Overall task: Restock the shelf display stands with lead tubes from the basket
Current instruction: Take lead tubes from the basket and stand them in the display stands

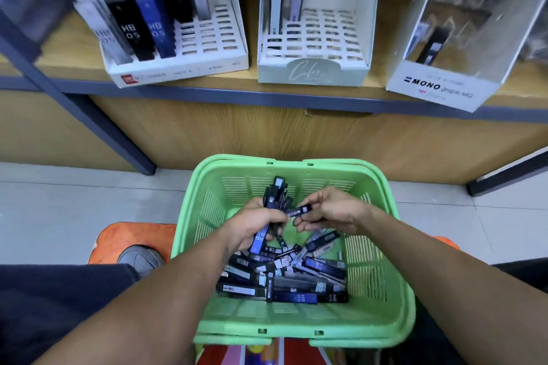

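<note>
Lead tubes (pixel 274 201) bunched in L hand (pixel 255 224); R hand (pixel 329 213) pinching one, over basket (pixel 394 246).

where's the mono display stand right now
In the head view, the MONO display stand sits at the far right of the shelf, right of the middle stand, above the green basket.

Dark blue and black plastic lead tubes (pixel 284 278) lie jumbled in the green slatted plastic basket (pixel 382 270) beneath both hands; white cardboard display stands (pixel 314 68) stand part-filled beyond them.
</note>
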Demonstrator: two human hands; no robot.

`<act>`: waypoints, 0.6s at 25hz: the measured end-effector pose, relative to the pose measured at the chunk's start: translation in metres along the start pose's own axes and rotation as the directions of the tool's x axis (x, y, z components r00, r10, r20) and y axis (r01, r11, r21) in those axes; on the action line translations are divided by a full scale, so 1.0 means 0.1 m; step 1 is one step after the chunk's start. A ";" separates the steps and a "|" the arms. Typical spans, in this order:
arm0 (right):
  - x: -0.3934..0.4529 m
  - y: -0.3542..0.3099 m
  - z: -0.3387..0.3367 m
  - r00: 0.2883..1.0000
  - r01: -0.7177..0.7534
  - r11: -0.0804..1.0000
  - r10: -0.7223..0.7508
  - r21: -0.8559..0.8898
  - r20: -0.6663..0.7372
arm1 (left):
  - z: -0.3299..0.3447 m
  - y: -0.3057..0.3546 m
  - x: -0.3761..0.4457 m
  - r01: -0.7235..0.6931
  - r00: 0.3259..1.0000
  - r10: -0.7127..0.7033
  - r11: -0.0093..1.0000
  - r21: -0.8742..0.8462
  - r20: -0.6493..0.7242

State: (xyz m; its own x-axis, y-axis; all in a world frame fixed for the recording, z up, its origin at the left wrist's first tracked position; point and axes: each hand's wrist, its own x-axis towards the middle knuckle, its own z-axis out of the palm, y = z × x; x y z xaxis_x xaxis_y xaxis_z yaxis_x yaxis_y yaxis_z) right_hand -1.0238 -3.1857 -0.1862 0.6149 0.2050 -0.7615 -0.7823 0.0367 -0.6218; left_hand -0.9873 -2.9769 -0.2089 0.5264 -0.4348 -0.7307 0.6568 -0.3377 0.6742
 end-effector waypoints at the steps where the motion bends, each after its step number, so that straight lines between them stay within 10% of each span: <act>1: -0.08 -0.09 0.00 0.999 0.033 0.999 -0.033 0.007 0.027 | 0.02 0.12 -0.09 -0.029 0.999 0.028 0.999 0.018 0.019; 9: -1.04 -0.85 -0.05 0.946 0.324 0.932 -0.317 -0.161 0.065 | 0.33 1.01 -0.95 -0.232 0.972 0.228 0.969 0.081 0.056; 15: -1.77 -1.40 -0.12 0.763 0.601 0.760 -0.638 -0.248 -0.106 | 0.61 1.85 -1.42 -0.348 0.937 0.339 0.929 0.125 0.086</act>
State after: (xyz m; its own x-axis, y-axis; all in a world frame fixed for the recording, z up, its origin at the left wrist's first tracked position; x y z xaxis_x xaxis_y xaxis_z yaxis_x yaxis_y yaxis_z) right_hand -1.0225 -3.2386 0.0334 0.9786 0.0297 -0.2038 -0.2004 -0.0915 -0.9754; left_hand -0.9736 -3.0286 0.0257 0.6692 -0.5937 -0.4469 0.3597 -0.2673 0.8939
